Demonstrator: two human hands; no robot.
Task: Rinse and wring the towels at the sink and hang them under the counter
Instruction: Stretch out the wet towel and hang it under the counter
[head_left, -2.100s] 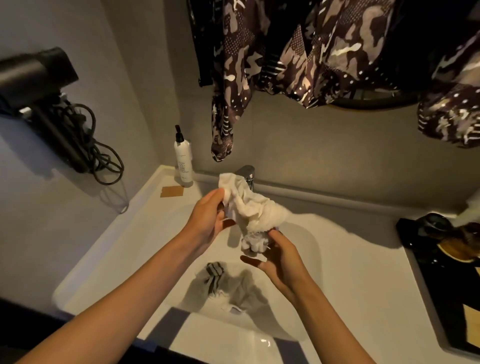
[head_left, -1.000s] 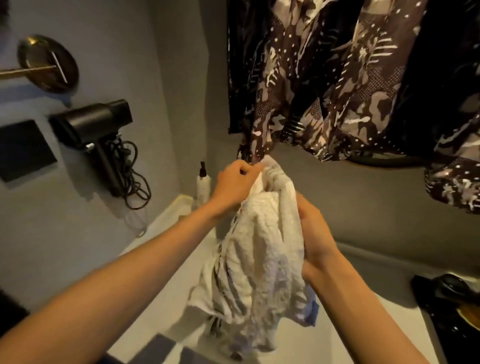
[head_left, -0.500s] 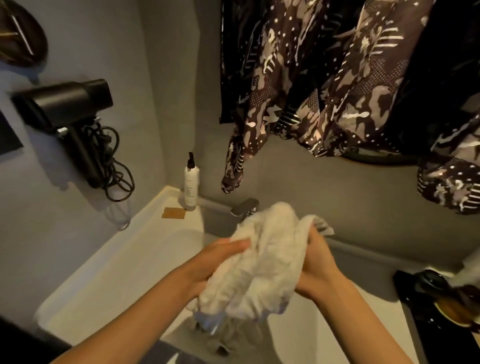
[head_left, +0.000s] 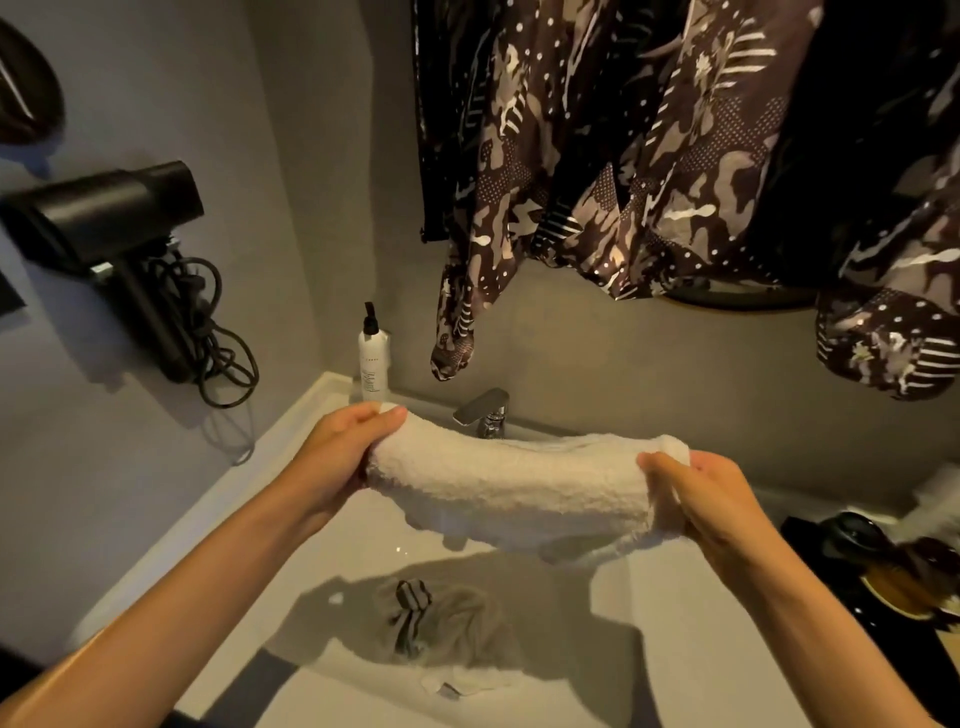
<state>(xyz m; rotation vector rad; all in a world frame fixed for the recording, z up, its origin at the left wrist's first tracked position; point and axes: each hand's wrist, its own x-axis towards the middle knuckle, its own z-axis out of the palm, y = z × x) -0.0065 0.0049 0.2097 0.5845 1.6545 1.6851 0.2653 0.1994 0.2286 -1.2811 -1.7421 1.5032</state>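
A white terry towel (head_left: 511, 486) is stretched sideways above the white sink (head_left: 332, 525), folded into a thick band. My left hand (head_left: 337, 457) grips its left end and my right hand (head_left: 701, 493) grips its right end. Below it, in the basin, lies a crumpled grey towel with dark stripes (head_left: 441, 626). The chrome faucet (head_left: 485, 413) stands just behind the held towel; no water is seen running.
A white pump bottle (head_left: 373, 358) stands at the sink's back left corner. A black hair dryer with coiled cord (head_left: 119, 244) hangs on the left wall. Patterned dark garments (head_left: 649, 156) hang overhead. A black tray with dark items (head_left: 883, 561) sits at the right.
The white towel was a bunched wad between both hands, lifted high, then lowered. Now my hands have moved apart and the towel is pulled out into a horizontal band.
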